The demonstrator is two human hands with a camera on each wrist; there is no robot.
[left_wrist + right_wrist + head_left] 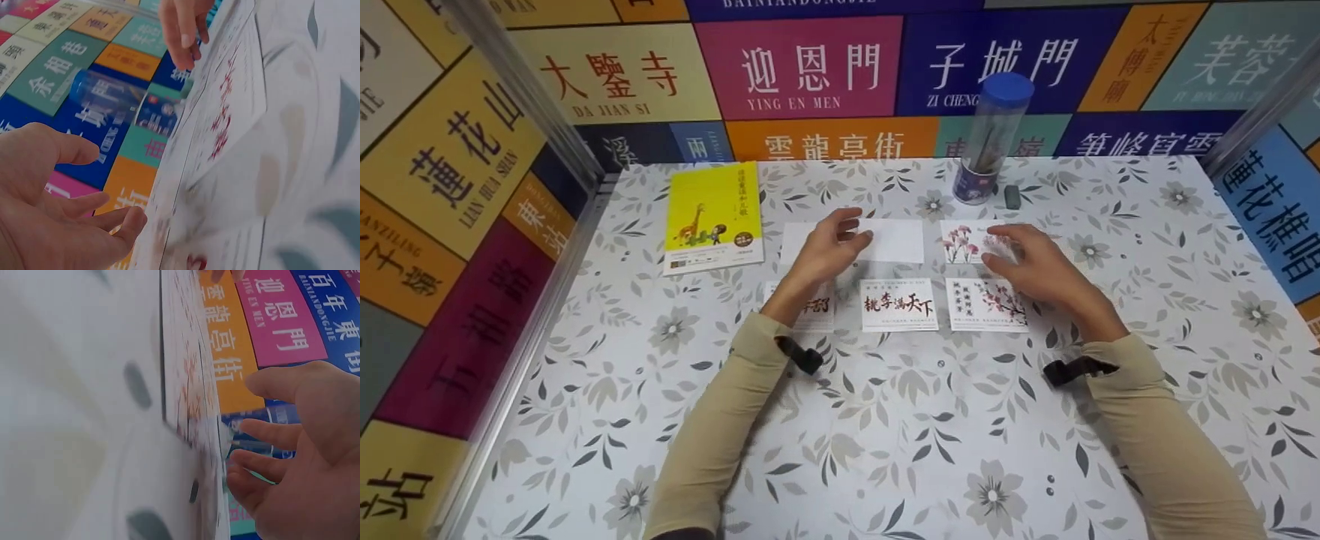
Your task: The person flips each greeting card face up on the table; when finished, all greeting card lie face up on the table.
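Note:
My left hand (829, 251) is over the white cards (896, 241) of the upper row, its fingers loosely bent with nothing between them. My right hand (1035, 264) hovers at the right side of a card with pink flowers (958, 244), partly covering it; its fingers are spread and hold nothing. Below lie a calligraphy card (898, 304) and a red blossom card (987, 304) with writing down its left. A third lower card (817, 313) is half hidden by my left wrist. In the right wrist view, the right hand's thumb and fingers (273, 433) stand apart.
A yellow book (712, 214) lies at the back left. Toward the back right stands a clear tube with a blue lid (1006, 90), thin items inside. Beside it sits a small dark green block (1012, 197). Sign-covered panels (802, 67) border the floral tabletop (885, 435).

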